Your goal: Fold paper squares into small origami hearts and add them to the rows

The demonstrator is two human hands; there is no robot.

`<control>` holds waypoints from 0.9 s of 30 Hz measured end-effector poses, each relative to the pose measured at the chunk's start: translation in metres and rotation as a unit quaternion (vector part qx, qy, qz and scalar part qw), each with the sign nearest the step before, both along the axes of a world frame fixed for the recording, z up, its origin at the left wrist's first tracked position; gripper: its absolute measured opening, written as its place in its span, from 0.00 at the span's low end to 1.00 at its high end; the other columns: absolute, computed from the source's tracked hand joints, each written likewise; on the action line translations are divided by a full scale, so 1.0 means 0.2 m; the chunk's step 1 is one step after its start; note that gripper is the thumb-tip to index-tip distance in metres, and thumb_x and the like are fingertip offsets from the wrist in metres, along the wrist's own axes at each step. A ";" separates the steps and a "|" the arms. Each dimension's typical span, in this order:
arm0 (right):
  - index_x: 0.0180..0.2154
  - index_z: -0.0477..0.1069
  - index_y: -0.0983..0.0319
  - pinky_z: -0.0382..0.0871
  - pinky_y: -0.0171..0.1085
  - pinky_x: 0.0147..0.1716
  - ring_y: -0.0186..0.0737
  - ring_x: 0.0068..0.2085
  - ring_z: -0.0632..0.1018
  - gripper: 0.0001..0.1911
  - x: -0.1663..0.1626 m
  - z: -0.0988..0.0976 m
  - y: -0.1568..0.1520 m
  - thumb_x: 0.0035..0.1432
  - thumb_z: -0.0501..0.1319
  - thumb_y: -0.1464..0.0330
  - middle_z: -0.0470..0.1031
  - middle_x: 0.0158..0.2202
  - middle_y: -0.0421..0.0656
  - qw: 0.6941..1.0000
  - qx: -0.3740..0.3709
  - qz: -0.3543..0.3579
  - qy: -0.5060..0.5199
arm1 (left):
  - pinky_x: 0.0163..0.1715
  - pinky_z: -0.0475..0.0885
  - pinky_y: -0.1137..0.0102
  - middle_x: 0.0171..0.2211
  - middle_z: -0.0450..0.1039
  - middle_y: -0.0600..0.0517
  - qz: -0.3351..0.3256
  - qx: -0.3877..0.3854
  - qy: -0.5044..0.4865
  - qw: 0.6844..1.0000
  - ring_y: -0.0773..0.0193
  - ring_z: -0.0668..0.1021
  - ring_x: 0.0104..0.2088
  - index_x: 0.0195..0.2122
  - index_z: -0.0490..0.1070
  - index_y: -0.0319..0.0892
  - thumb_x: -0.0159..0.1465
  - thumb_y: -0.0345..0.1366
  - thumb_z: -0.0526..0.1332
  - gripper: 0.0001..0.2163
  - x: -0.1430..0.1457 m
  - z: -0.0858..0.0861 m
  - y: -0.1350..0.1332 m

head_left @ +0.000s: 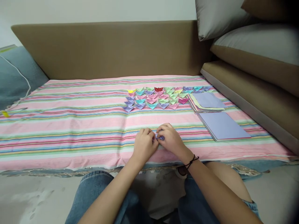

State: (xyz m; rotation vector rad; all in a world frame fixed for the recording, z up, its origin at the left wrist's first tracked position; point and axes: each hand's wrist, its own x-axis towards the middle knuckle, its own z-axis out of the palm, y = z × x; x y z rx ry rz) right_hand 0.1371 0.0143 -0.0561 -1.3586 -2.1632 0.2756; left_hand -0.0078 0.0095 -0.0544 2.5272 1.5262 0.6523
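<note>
My left hand [145, 143] and my right hand [172, 140] meet low over the striped cloth, fingers pinched together. Between them is a small folded purple paper [160, 137], mostly covered by my fingers, so its exact shape is hidden. Both hands are closed on it. Beyond them stand several rows of small folded paper boats in many colours, among them a turquoise boat [152, 106], a dark red boat [158, 89] and a magenta boat [183, 100]. To the right of my right hand lies a stack of purple square paper [225, 126].
A second, looser paper stack [209, 101] with coloured sheets lies behind the first. The striped cloth [58, 124] covers the seat. A brown backrest [112, 49] rises behind, and cushions [254, 49] are piled at right. A white cord [23, 76] runs at far left.
</note>
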 end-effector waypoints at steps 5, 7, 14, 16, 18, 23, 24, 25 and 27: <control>0.23 0.76 0.60 0.66 0.44 0.42 0.46 0.43 0.68 0.08 0.01 0.02 -0.02 0.46 0.63 0.77 0.74 0.37 0.45 0.999 -0.011 -0.014 -0.031 | 0.37 0.66 0.64 0.32 0.70 0.47 0.025 -0.043 0.006 0.999 0.56 0.70 0.35 0.26 0.72 0.41 0.52 0.29 0.59 0.04 0.00 0.03 0.02; 0.22 0.75 0.60 0.65 0.44 0.42 0.47 0.43 0.68 0.07 0.01 0.04 -0.04 0.47 0.62 0.77 0.74 0.37 0.45 0.998 -0.002 -0.026 -0.050 | 0.37 0.66 0.64 0.33 0.71 0.48 0.035 -0.051 0.013 0.998 0.56 0.70 0.36 0.27 0.73 0.41 0.52 0.28 0.59 0.05 0.01 0.04 0.01; 0.20 0.71 0.62 0.64 0.40 0.42 0.45 0.44 0.68 0.12 -0.02 0.05 -0.03 0.53 0.58 0.77 0.75 0.35 0.45 0.996 -0.018 -0.023 -0.081 | 0.37 0.65 0.65 0.32 0.72 0.49 0.033 -0.048 0.068 0.996 0.57 0.70 0.36 0.28 0.73 0.40 0.54 0.28 0.58 0.05 0.03 0.05 0.01; 0.21 0.72 0.62 0.64 0.39 0.43 0.43 0.42 0.69 0.11 -0.02 0.04 -0.02 0.53 0.59 0.76 0.74 0.34 0.45 0.996 -0.034 -0.023 -0.085 | 0.37 0.65 0.65 0.32 0.72 0.49 0.029 -0.043 0.079 0.996 0.57 0.70 0.36 0.28 0.73 0.40 0.54 0.28 0.58 0.05 0.03 0.04 0.01; 0.24 0.72 0.62 0.64 0.39 0.42 0.42 0.41 0.70 0.08 -0.01 0.03 -0.02 0.53 0.59 0.76 0.74 0.34 0.45 0.995 -0.041 -0.026 -0.086 | 0.37 0.66 0.65 0.33 0.71 0.48 0.023 -0.032 0.078 0.996 0.57 0.70 0.36 0.30 0.73 0.41 0.55 0.29 0.58 0.04 0.03 0.03 0.01; 0.28 0.72 0.64 0.65 0.36 0.38 0.39 0.37 0.72 0.05 0.02 0.04 -0.02 0.50 0.60 0.78 0.73 0.33 0.45 0.997 -0.076 0.010 -0.014 | 0.39 0.66 0.65 0.36 0.72 0.49 0.015 -0.033 0.033 0.999 0.58 0.69 0.38 0.31 0.73 0.41 0.56 0.29 0.58 0.05 0.02 0.01 0.01; 0.30 0.73 0.64 0.65 0.35 0.36 0.39 0.36 0.73 0.06 0.04 0.05 -0.02 0.49 0.60 0.79 0.74 0.32 0.44 0.996 -0.087 0.025 0.011 | 0.39 0.66 0.65 0.36 0.72 0.49 0.015 -0.037 0.029 0.999 0.58 0.69 0.38 0.31 0.73 0.41 0.56 0.29 0.58 0.05 0.02 0.01 0.01; 0.32 0.73 0.63 0.65 0.34 0.34 0.38 0.34 0.73 0.08 0.06 0.06 -0.02 0.48 0.60 0.79 0.74 0.32 0.42 0.994 -0.095 0.041 0.034 | 0.39 0.66 0.64 0.36 0.72 0.49 0.013 -0.041 0.027 0.999 0.58 0.70 0.37 0.31 0.73 0.41 0.56 0.29 0.59 0.05 0.02 0.01 0.01; 0.34 0.73 0.62 0.64 0.34 0.32 0.37 0.33 0.73 0.11 0.09 0.08 -0.02 0.46 0.61 0.79 0.74 0.31 0.41 0.990 -0.105 0.070 0.068 | 0.38 0.66 0.64 0.36 0.72 0.49 0.013 -0.045 0.028 0.999 0.58 0.70 0.37 0.31 0.74 0.41 0.55 0.29 0.59 0.05 0.02 0.02 0.01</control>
